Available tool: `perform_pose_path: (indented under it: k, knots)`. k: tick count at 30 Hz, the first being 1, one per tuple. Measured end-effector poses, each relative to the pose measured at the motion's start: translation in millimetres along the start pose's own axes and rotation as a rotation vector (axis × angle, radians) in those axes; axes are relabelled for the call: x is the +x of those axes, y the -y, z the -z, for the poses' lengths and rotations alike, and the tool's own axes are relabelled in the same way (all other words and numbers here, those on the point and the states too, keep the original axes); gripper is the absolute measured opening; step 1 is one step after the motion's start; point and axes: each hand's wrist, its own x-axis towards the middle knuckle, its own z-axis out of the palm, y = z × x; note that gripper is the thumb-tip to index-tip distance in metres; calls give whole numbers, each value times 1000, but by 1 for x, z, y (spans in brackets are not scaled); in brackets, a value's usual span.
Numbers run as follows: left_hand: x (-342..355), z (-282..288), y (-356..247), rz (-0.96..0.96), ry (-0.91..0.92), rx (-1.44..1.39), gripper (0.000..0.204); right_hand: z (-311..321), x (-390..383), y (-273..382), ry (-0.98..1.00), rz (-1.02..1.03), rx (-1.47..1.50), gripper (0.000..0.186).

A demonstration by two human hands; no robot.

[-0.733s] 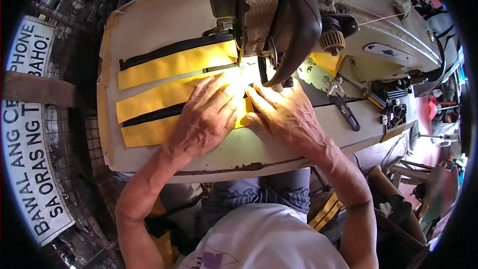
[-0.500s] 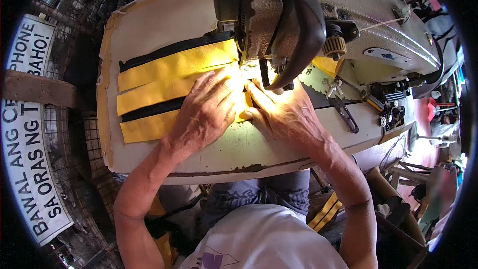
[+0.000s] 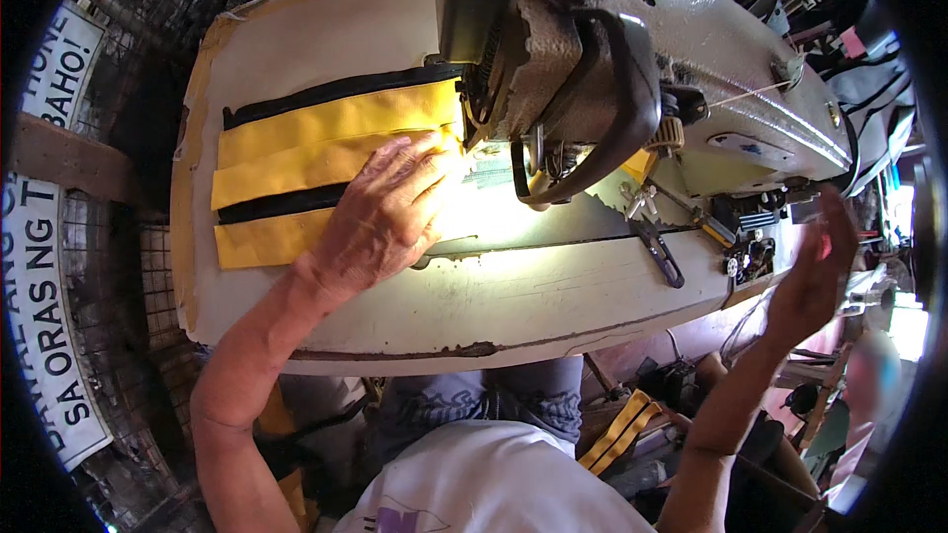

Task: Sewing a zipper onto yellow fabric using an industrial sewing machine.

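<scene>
The left hand [image 3: 387, 205] lies palm-down with its fingers nearly straight and close together, pressing on the fabric [image 3: 286, 150] without pinching it, while the right hand [image 3: 818, 271], blurred, is raised well apart, its fingers extended and apparently empty. The fabric, flat yellow bands alternating with narrower black strips, runs under the left fingers and out to their left. Beyond these fingertips stands the sewing machine [image 3: 726, 64], with dark thread snips [image 3: 657, 255] farther right.

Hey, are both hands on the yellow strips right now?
No, only the left hand lies on the yellow strips, while the right hand is raised well apart from them, off to the right.
</scene>
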Motion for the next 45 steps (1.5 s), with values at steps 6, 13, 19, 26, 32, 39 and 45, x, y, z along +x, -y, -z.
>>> perform_pose_path:
  k: [6,13,19,26,32,39,45]
  knots:
    - [0,1,4,-16,-18,18,42,17,114,-132,96,43,-156,32]
    - [0,3,6,3,-19,-4,36,-55,173,-228,572,-228,-241,33]
    - [1,4,10,-15,-40,-48,37,-65,164,-270,627,201,-425,47]
    - [-4,0,12,45,-26,-44,42,-69,167,-271,625,49,-168,43]
    - [-22,15,12,184,42,76,50,-28,140,-121,-118,168,-431,31]
    - [-20,3,-76,298,161,144,41,-17,-29,124,331,287,334,33]
    - [-8,-1,-68,265,93,30,21,-54,-64,187,465,185,681,34]
